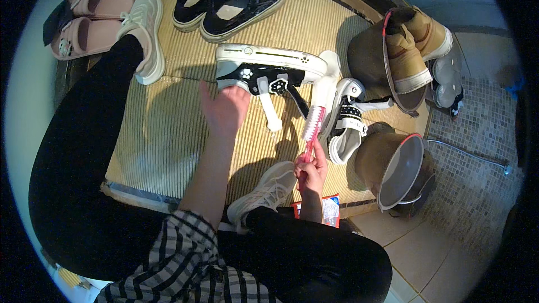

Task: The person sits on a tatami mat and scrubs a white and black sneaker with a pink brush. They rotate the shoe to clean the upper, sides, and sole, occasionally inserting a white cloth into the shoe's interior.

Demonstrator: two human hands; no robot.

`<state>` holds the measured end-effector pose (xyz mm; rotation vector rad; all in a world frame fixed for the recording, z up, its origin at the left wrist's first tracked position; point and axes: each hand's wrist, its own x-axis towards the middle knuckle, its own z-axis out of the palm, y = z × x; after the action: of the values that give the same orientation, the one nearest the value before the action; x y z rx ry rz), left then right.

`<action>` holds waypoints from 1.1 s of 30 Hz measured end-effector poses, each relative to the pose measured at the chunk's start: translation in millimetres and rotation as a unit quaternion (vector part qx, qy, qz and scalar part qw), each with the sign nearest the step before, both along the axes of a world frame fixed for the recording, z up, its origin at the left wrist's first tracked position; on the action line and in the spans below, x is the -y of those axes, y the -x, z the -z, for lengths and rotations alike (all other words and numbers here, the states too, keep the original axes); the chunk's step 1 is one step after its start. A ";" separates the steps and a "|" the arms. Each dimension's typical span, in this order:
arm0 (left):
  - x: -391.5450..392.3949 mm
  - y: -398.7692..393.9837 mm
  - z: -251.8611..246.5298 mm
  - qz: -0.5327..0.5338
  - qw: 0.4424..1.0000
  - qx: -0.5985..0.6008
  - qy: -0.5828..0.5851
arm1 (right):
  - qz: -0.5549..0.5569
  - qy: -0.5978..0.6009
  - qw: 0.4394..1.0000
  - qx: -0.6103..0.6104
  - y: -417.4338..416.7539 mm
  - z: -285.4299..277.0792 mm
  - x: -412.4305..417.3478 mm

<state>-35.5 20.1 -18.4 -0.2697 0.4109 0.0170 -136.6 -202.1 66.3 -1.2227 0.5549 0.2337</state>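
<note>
My left hand point(229, 107) grips a black-and-white platform shoe point(269, 65) at its heel end, with the fingers hidden in its opening. The shoe is tipped with its thick white sole away from me, and its loose straps hang down. Paw-print patches decorate its side. In my right hand point(311, 172) is a pink scrub brush point(314, 126) with white bristles. The brush lies close to the shoe's toe end; whether the two touch I cannot tell. Beside the brush rests a matching shoe point(346, 124) with its straps undone.
A ribbed yellow mat point(164, 134) lies under everything, wet in places. Black slip-on shoes point(244, 6) and pink slides point(90, 38) are at the back left. One brown bucket point(366, 48) holds tan shoes point(406, 59); another bucket point(389, 168) lies tipped. A red-edged packet point(331, 209) is near my right wrist.
</note>
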 end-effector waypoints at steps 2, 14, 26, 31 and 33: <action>-2.9 -33.8 -28.0 -0.024 0.976 -0.213 -0.029 | -0.010 0.008 1.000 0.001 -1.4 -3.2 -4.7; 40.2 -34.0 -167.7 0.028 0.957 -0.012 -0.289 | -0.115 0.328 0.913 0.211 -50.3 -99.6 -24.1; 66.7 -71.6 -165.0 0.124 0.988 0.093 -0.014 | -0.143 0.458 0.810 0.337 -111.2 -113.6 -42.1; 89.7 -69.6 -103.1 0.066 0.986 0.150 -0.043 | -0.223 0.591 0.700 0.334 -82.9 -91.8 -30.1; 85.6 -57.7 -88.3 0.066 0.995 0.079 -0.010 | -0.182 0.567 0.733 0.329 -106.5 -88.5 -29.2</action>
<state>22.2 -65.5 69.8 -0.2220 0.2699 -0.1300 -30.1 -173.0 154.8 -2.4700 -0.2873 -0.2932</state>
